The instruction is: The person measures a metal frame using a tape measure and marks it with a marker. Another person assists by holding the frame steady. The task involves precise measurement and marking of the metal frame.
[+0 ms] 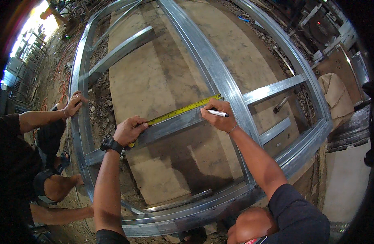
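My left hand [129, 130], with a black watch on its wrist, presses a yellow tape measure [183, 110] against a cross bar [174, 124] of a large galvanized steel frame [219, 77]. The tape runs up and right along the bar to the frame's long middle rail. My right hand [220, 116] rests at the tape's far end and holds a white marker pen [217, 113], its tip pointing left at the bar.
Another person crouches at the left, one hand [74, 104] on the frame's outer rail [77, 122]. Wooden boards [154, 81] lie under the frame on rubble. A hammer [281, 104] lies at the right, near a sack [335, 95]. Orange cables [61, 77] trail at upper left.
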The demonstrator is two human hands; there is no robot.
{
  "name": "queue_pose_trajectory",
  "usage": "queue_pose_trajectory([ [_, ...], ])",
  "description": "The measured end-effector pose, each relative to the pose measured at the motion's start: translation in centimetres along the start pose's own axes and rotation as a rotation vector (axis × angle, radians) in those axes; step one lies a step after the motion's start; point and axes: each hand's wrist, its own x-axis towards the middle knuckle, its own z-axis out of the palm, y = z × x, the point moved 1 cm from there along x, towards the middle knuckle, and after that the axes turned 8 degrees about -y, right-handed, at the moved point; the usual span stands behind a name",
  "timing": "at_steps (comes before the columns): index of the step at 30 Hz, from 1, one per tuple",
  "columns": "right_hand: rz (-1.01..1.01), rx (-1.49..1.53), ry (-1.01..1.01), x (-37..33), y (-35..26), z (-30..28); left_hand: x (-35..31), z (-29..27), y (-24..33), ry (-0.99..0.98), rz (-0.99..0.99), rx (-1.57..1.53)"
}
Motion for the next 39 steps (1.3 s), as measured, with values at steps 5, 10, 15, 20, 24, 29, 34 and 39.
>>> queue_pose_trajectory([
  [5, 0.036, 0.02, -0.006, 0.0, -0.5, -0.1, 0.1, -0.1, 0.1, -0.025, -0.03, 0.006],
  [10, 0.013, 0.004, 0.005, 0.0, -0.6, 0.0, 0.0, -0.2, 0.3, -0.03, -0.042, -0.018],
  [15, 0.007, -0.01, 0.001, 0.0, -0.8, -0.1, -0.1, -0.1, 0.5, -0.025, -0.017, -0.023],
  [20, -0.004, 0.007, 0.004, 0.1, -0.6, -0.1, 0.2, -0.1, 0.0, -0.019, 0.002, -0.014],
  [24, 0.003, -0.004, 0.002, 0.2, -1.2, -0.1, 0.1, 0.0, -0.1, -0.02, -0.012, -0.033],
  [29, 0.008, 0.023, 0.001, 0.2, -0.8, 0.0, 0.1, 0.0, -0.1, -0.011, -0.001, -0.018],
  [34, 0.04, 0.009, -0.001, 0.1, -0.7, 0.1, 0.3, 0.2, -0.5, -0.031, -0.036, -0.038],
  [39, 0.013, 0.084, 0.063, 0.2, -0.6, 0.0, 0.3, 0.2, -0.7, -0.028, -0.018, -0.054],
])
